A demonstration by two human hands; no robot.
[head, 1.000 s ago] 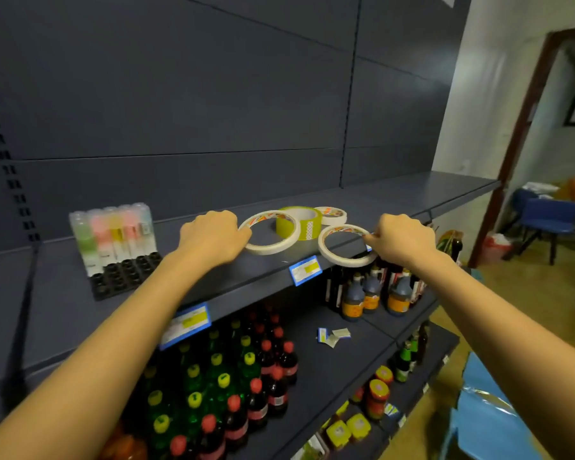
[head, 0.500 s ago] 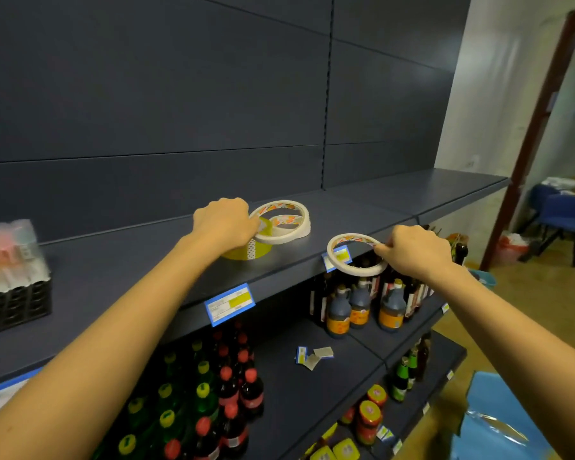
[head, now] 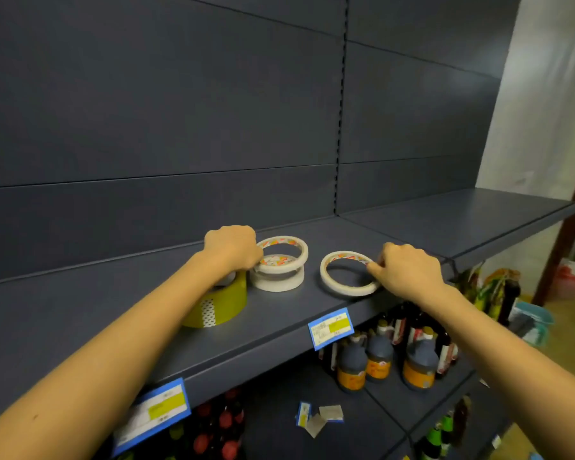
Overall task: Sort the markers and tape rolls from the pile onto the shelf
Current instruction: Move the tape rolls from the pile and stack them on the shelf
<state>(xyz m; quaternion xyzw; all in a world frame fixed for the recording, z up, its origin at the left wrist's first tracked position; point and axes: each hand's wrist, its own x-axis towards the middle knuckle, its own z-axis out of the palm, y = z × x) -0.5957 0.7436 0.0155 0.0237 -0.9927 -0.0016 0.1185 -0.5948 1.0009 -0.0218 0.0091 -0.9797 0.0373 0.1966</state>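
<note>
On the dark blue-grey shelf (head: 113, 313) three tape rolls sit close together, with a fourth held over them. The left hand (head: 233, 249) has its fingers curled round the near edge of a thin white ring (head: 289, 249) and grips it at a tilt, the ring's lower edge resting on the thicker white roll (head: 278, 282) that lies flat beneath it. Just left of that pair, partly under the left wrist, stands the wide yellow-green roll (head: 221, 305), touching or nearly touching the thicker white roll. To the right, apart from the stack and near the shelf's front lip, a second thin ring (head: 337, 287) lies almost flat; the right hand (head: 409, 272) pinches its right-hand rim between fingertips and thumb. Two blue-and-yellow price labels (head: 331, 327) hang from the shelf's front edge. On the shelf below stand dark sauce bottles (head: 380, 358) with orange labels – red-capped bottles (head: 223, 423) further left – and a few paper scraps (head: 319, 418) lie between them.
</note>
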